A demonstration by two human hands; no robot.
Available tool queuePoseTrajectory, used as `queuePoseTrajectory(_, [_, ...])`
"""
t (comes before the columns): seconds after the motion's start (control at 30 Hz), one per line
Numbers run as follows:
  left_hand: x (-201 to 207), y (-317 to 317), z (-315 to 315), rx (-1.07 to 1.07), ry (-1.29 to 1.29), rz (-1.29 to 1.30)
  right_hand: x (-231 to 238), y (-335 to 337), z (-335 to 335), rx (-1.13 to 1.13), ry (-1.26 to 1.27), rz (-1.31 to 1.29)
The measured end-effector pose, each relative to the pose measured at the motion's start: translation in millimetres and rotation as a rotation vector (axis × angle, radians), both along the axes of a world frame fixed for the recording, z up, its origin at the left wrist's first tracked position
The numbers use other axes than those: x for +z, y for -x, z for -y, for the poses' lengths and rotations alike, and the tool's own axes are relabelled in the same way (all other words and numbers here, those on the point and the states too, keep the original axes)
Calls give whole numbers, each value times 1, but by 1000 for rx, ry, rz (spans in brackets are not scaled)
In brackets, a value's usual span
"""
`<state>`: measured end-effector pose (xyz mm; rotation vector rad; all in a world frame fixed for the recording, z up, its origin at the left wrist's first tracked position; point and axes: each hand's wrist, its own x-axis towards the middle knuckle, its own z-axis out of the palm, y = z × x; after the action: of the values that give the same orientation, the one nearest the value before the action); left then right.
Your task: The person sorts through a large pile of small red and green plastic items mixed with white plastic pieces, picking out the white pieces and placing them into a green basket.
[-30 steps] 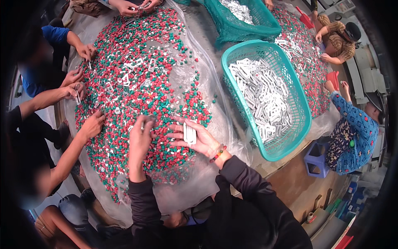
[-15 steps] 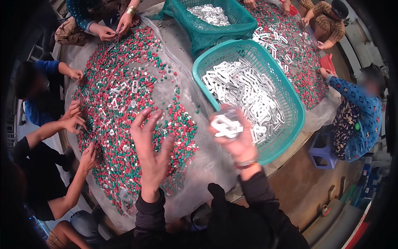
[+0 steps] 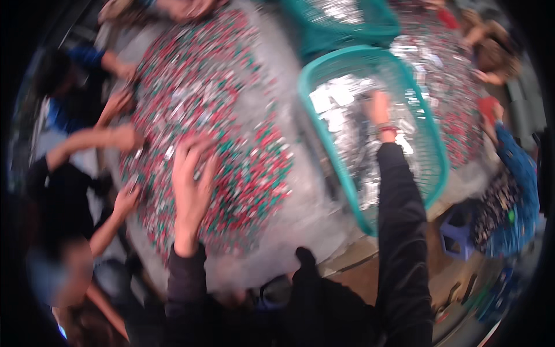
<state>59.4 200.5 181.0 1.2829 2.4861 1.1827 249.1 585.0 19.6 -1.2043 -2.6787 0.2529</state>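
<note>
My left hand (image 3: 193, 176) hovers over a wide spread of small red, green and white pieces (image 3: 231, 191), its fingers apart and nothing visible in them. My right hand (image 3: 380, 110) reaches down into a teal plastic basket (image 3: 345, 179). Motion smears its fingers, so I cannot tell whether it grips anything. Around it in the basket lie many flat, shiny white and silver pieces (image 3: 335, 98), also blurred.
A second teal basket (image 3: 376, 34) with similar shiny pieces stands behind. Co-workers' hands (image 3: 124, 139) reach over the pile's left side. More people sit at another pile (image 3: 457, 127) on the right, by a purple stool (image 3: 457, 234). Plastic sheeting (image 3: 277, 231) lies under the pieces.
My right hand, earlier at the basket's near left rim with flat white link-shaped pieces in it, has moved into the basket. My left hand stays over the pile. The view has shifted and blurred.
</note>
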Motion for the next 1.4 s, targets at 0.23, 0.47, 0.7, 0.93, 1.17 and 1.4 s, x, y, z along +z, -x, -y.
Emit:
queuePoseTrajectory(0.23, [-21,63,29,247,-40,224,-2,-30,-30,128,-159,-106])
queuePoseTrajectory(0.47, [-133,42,32,-106,556,-245,131,18,194,28,620,-652])
queuePoseTrajectory(0.7, [-168,20,0,-191,491,-389,97,61,277,629,531,-132])
queuePoseTrajectory(0.93, [-156,72,110,646,-177,619,78,70,304,173,1399,-508])
queuePoseTrajectory(1.17, [-174,69,123,500,477,93,63,79,335,325,1321,-237])
queuePoseTrajectory(1.4, [-133,93,146,356,172,402,73,73,348,431,1347,-71])
